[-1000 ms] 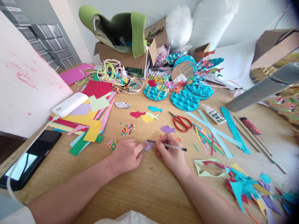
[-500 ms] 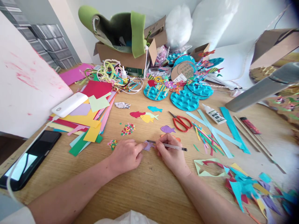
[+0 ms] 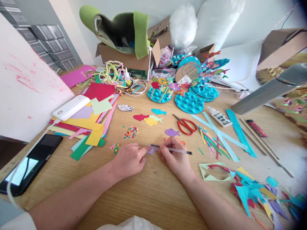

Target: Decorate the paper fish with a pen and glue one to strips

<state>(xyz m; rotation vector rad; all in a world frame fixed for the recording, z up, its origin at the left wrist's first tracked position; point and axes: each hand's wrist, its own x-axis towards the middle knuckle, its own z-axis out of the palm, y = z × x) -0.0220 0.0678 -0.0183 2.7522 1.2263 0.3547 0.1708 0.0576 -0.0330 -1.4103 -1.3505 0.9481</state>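
Observation:
A small lavender paper fish (image 3: 152, 149) lies flat on the table between my hands. The index finger of my left hand (image 3: 131, 159) presses on the fish's left end, and the other fingers are curled in. My right hand (image 3: 174, 156) pinches a slim pen (image 3: 178, 149) with a dark end cap. Its tip rests at the fish's upper edge. Partly behind my right hand lies an orange paper fish (image 3: 181, 142), with a purple paper fish (image 3: 172, 132) just above it. Left of my left hand is a fish covered with coloured paper bits (image 3: 115, 148).
Red-handled scissors (image 3: 188, 125) lie right of the paper fish, near a glue bottle (image 3: 219, 117) and paper strips. Paper scraps (image 3: 254, 188) cover the lower right. At left are stacked coloured sheets (image 3: 96, 127), a power bank (image 3: 71, 107) and a phone (image 3: 26, 166).

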